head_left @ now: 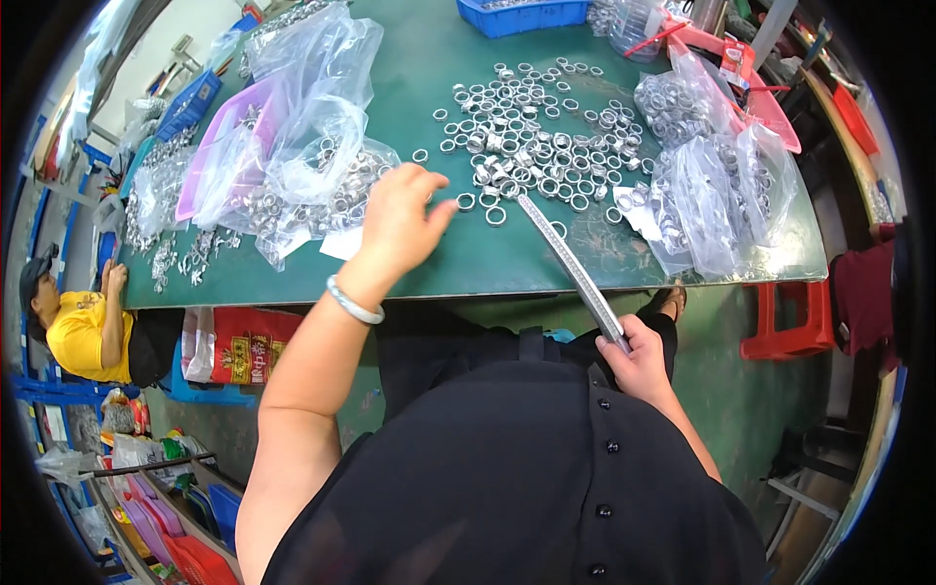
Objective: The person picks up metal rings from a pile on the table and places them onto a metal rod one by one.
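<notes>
My right hand (636, 363) grips the thick end of a long silver ring mandrel (570, 261) with fine marks along its length. Its far tip reaches the near side of a loose pile of silver rings (546, 146) on the green table (419, 273). My left hand (405, 216) hovers at the table's near side with thumb and fingers apart, and I see nothing between them. A few single rings lie just to its right. Beside that hand, on its left, clear plastic bags (322, 175) filled with rings lie partly covered by it.
A purple basket (210, 161) stands at the left beside small metal pieces. On the right are more bagged rings (697, 195) and a pink basket (780, 122). A blue tray (522, 18) sits at the far edge. A person in yellow (90, 331) is at the left; a red stool (790, 322) stands right.
</notes>
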Tool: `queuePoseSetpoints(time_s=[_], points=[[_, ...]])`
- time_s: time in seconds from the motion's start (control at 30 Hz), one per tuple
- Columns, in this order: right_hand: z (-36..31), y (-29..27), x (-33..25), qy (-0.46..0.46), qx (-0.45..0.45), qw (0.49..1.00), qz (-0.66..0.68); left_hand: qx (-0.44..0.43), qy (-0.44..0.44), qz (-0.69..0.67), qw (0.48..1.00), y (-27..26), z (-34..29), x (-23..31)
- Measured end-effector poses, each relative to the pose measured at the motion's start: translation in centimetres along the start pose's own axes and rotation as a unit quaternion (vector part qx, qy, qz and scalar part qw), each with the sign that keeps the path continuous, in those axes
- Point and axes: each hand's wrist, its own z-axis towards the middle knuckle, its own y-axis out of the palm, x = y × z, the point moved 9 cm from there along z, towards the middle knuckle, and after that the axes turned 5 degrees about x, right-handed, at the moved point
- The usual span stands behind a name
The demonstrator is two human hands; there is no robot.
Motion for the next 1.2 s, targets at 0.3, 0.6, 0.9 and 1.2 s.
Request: queuePoseSetpoints(time_s=[0.3,0.6,0.9,1.2], points=[[0.1,-0.1,-0.2,0.006,-0.007,1.0,-0.009,-0.064,-0.076,0.007,0.995,3.6,-0.6,-0.2],[0.3,0.7,-1.0,-0.026,-0.043,0.999,-0.006,-0.123,-0.284,-0.645,0.698,6.3,-2.5,1.1],[0.4,1.1,-1.5,-0.044,-0.048,0.998,-0.001,-0.202,-0.255,-0.652,0.684,8.0,-3.9,6.8],[0.3,1.0,-1.6,-0.052,-0.04,0.998,0.0,-0.227,-0.273,-0.644,0.677,8.5,-4.3,7.7]])
